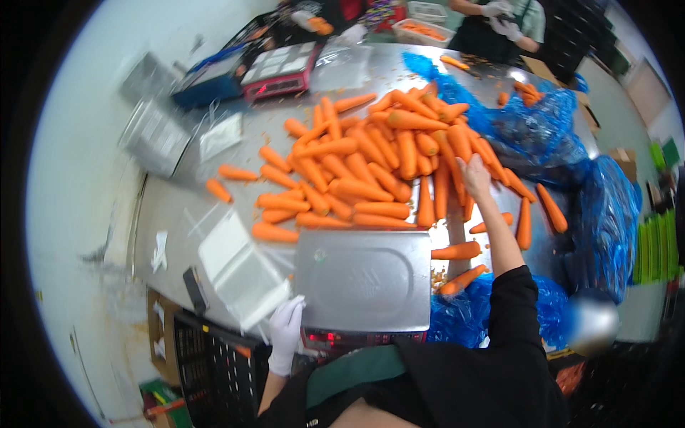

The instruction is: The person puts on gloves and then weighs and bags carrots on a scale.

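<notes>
A large heap of orange carrots (369, 155) lies on the steel table (171, 208) in front of me. My right hand (474, 176), bare, is at the heap's right side, its thumb and fingers around the lower end of a carrot (459, 140). Nearest to me stands a scale with a bare steel platform (369, 278) and a lit red display (326, 337). My left hand (286, 331), in a white glove, is at the scale's left front corner, beside a stack of clear plastic bags (241, 273). Whether its fingertips pinch anything is hidden.
Blue plastic bags (540, 134) cover the right side, and another blue bag (465, 315) lies beside the scale. A second scale (281, 67) and a clear plastic container (155, 136) stand at the far left. A black crate (219, 364) is below. Co-workers (497, 27) stand across the table.
</notes>
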Demonstrator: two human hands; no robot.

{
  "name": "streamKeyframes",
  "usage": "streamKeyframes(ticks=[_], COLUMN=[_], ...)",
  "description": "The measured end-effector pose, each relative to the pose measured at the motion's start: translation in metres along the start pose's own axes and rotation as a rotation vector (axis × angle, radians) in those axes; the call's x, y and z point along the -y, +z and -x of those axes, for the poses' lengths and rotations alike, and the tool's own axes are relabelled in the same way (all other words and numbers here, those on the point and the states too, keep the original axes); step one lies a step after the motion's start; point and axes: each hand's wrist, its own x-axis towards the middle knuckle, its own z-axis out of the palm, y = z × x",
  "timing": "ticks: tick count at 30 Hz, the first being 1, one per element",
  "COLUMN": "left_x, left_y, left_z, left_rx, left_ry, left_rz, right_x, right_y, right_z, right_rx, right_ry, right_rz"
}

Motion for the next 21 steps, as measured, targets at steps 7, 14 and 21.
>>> streamKeyframes(ticks=[7, 14, 21], left_x=[0.030, 0.121, 0.185], left_y=[-0.033, -0.095, -0.097], left_z=[0.010, 0.034, 0.008], left_rx=[-0.087, -0.140, -0.023], left_ry=[-0.042, -0.240, -0.102], left_rz=[-0.125, -0.302, -0.386], right_x=[-0.013, 0.012, 0.056], right_y=[0.018, -0.021, -0.081], right_z=[-0.007, 0.004, 0.140], right_rx=[-0.068, 0.531, 0.740], right_ry=[-0.219, 0.363, 0.233], right_rz=[0.249, -0.434, -1.102])
